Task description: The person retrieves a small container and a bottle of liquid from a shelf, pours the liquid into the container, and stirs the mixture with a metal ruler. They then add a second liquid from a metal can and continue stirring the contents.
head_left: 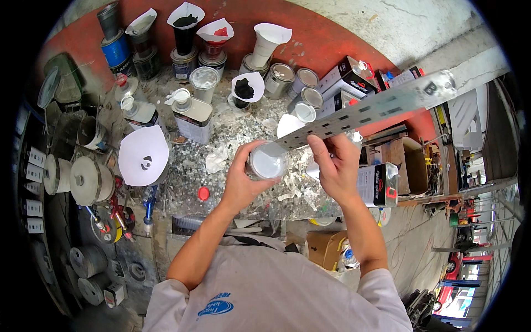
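- Two hands are occupied: the left hand curls its grip around a clear, round plastic cup with pale grey content, and the right hand pinches a long, flat, silver metal strip with square holes between thumb and fingers.
- The strip slants down to the far right rim of the cup; how deep its end goes, I cannot tell.
- For good work, I think the cup should be kept firm and level, and the strip guided slowly, so that nothing spills.
- Beyond the cup, on the paint-spotted grey table, one white paper filter with a black patch sits in a small dark cup.
- Near it stands a translucent plastic cup with whitish top.
- To the left, a rectangular metal tin with white cap hides its content.
- Farther back, a white paper cone with red residue stands above a metal can.
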Available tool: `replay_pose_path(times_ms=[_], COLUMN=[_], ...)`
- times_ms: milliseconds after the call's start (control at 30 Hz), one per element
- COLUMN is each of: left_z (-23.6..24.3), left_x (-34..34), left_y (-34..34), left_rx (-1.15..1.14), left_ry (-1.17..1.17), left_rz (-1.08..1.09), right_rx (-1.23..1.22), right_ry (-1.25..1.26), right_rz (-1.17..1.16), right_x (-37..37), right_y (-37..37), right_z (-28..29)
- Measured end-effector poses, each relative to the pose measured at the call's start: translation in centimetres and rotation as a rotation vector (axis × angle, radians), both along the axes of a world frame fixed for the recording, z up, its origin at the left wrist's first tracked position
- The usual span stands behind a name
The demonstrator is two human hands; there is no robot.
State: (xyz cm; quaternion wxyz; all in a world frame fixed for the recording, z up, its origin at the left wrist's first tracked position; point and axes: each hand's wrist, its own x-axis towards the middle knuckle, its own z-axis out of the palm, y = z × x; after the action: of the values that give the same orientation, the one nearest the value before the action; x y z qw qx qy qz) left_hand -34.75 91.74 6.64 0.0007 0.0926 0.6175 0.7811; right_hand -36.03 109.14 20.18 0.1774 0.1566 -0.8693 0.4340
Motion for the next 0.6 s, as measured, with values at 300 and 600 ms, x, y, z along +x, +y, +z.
replay_pose_path(times_ms=[300,600], left_z=[0.0,-0.5], left_x=[-0.3,-0.2], left_y=[-0.2,0.2], left_rx=[0.043,0.015], left_ry=[-0.001,0.013], left_rz=[0.021,-0.003], right_rx=[-0.021,-0.184], right_ry=[-0.144,-0.101], right_rz=[0.039,-0.034], right_x=[1.3,0.7], right_y=[-0.7,-0.1], right_z=[-1.8,-0.4])
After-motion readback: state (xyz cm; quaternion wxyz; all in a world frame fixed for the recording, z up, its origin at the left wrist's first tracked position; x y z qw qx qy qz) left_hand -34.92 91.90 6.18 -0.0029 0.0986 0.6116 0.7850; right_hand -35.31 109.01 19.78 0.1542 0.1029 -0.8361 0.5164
